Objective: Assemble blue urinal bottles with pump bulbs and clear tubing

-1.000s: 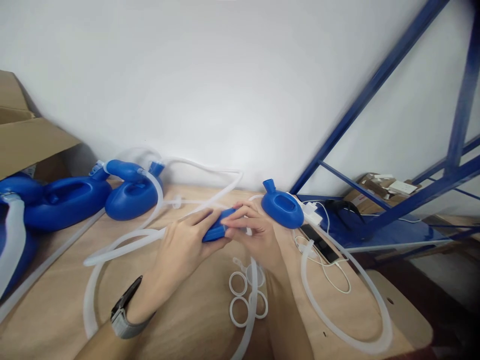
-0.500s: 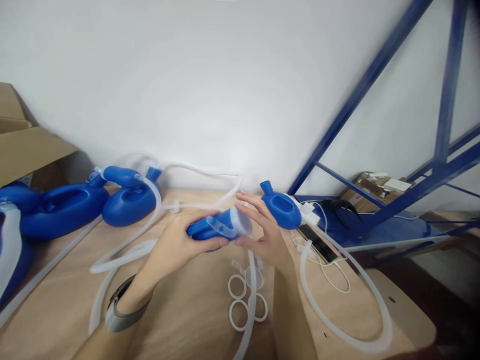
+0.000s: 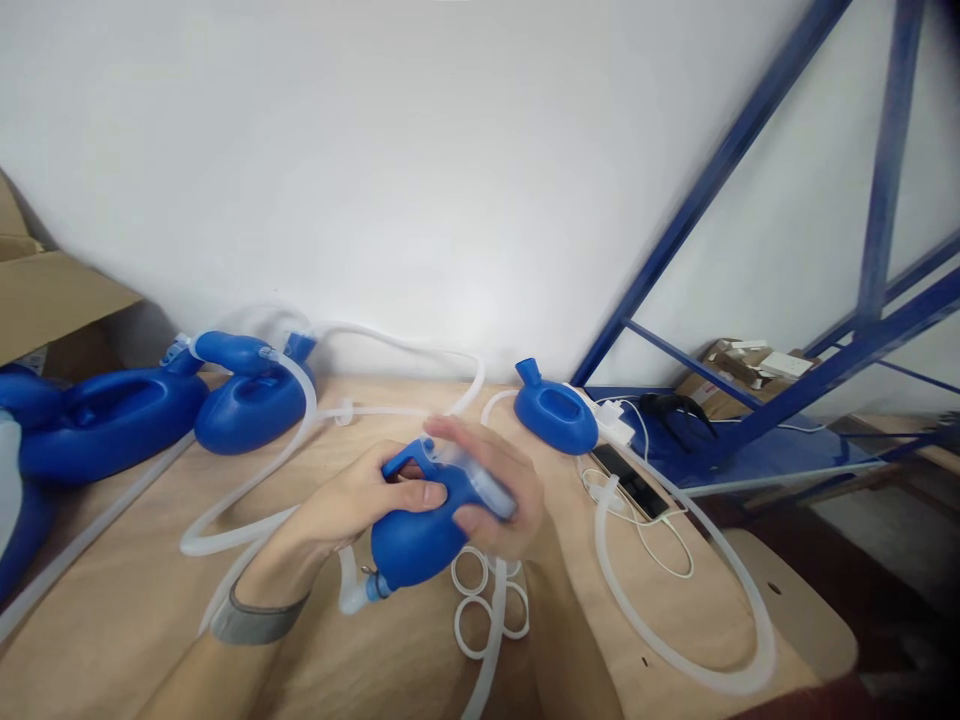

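A blue plastic urinal head [image 3: 416,550] with a small handle is held over the table, its narrow end pointing down toward me. A translucent hose [image 3: 349,585] is joined to that end. My left hand [image 3: 375,500] is closed round the handle side, thumb on top. Around the wide end, my right hand [image 3: 506,490] is wrapped over a whitish translucent cap [image 3: 491,485], blurred by motion. Beneath, several white rings [image 3: 474,627] lie on the table, partly covered by a length of tube [image 3: 493,630].
Blue urinal bottles [image 3: 259,410] with coiled hoses crowd the left, near a cardboard box [image 3: 60,300]. One more blue bottle [image 3: 556,418] stands at the back right. Beside it lie a phone [image 3: 630,480] with a white cable and a looped tube [image 3: 697,670]. A blue metal frame [image 3: 720,190] rises on the right.
The urinal head has turned, so its wide end faces right and its hose end shows below. My right hand has gone from spread fingers to wrapping the cap.
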Demonstrator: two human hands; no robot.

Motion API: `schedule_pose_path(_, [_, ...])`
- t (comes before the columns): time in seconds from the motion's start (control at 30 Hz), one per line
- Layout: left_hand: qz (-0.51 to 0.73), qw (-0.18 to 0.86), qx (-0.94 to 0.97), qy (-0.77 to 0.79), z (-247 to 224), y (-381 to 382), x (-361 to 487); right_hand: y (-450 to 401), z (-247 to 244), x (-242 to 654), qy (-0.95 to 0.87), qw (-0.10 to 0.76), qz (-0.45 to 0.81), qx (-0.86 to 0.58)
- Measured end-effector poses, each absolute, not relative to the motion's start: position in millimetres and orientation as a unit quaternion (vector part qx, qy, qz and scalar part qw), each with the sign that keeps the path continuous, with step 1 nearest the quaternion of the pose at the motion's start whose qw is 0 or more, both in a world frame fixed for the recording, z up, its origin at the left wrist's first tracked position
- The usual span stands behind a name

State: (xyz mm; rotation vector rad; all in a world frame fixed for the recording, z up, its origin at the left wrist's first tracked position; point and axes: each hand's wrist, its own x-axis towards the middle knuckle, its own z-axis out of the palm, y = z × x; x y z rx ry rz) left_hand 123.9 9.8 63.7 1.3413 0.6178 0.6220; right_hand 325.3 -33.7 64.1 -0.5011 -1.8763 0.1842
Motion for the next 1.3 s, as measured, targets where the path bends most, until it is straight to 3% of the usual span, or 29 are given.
schedule_pose_path(0.3, [0.291,0.802,0.449,0.266,64.9,-3.0,137.4,-35.7,63.4,321.0,-0.784,0.583,0.021,-0.211])
schedule_pose_path(0.53, [0.321,0.795,0.416,0.304,71.7,-14.1,140.1,-45.1,75.7,317.7,-0.768,0.597,0.066,-0.224])
schedule_pose_path(0.93, [0.373,0.660,0.585,0.287,88.2,-27.1,129.4,-47.6,72.4,308.9,-0.738,0.635,0.094,-0.210])
schedule_pose_path(1.3, [0.428,0.388,0.717,0.390,89.4,-20.3,128.3,-35.6,68.1,318.3,-0.740,0.571,0.180,-0.307])
